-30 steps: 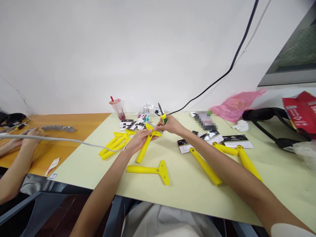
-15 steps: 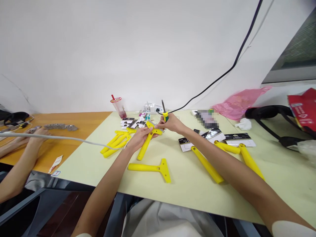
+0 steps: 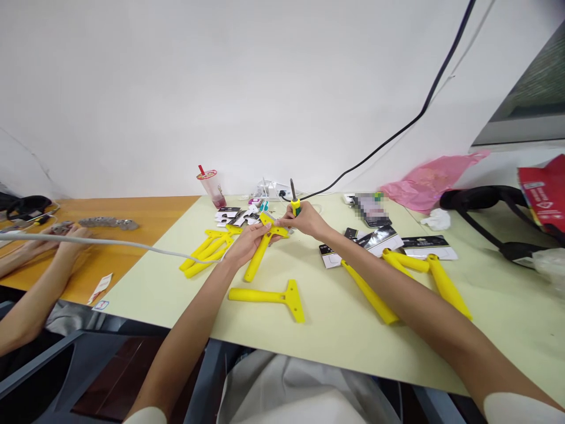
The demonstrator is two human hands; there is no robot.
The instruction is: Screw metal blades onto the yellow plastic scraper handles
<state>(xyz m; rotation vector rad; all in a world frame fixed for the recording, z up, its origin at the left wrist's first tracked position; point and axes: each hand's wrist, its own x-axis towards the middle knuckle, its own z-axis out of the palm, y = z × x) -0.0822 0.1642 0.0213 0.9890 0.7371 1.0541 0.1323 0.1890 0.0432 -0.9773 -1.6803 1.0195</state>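
My left hand (image 3: 246,242) is closed around a yellow scraper (image 3: 258,257), near its T-shaped head, with the handle slanting down toward me. In my right hand (image 3: 308,220) is a screwdriver (image 3: 295,203) with a yellow and green handle, its metal tip pointing up. The right fingertips meet the scraper's head; anything small pinched there is hidden. Another yellow scraper piece (image 3: 265,295) lies flat on the table in front of me. Several more yellow scrapers (image 3: 207,252) are heaped just left of my left hand.
Printed cards (image 3: 382,238) and yellow handles (image 3: 448,288) lie by my right forearm. At the back are a cup with a straw (image 3: 212,189), a power strip (image 3: 272,190) and a phone (image 3: 371,210). A white cable (image 3: 132,244) crosses the left. A co-worker's hands (image 3: 66,234) are at the orange table.
The view has shifted slightly. Both hands keep their holds on the scraper and the screwdriver, and the right fingertips stay at the scraper's head.
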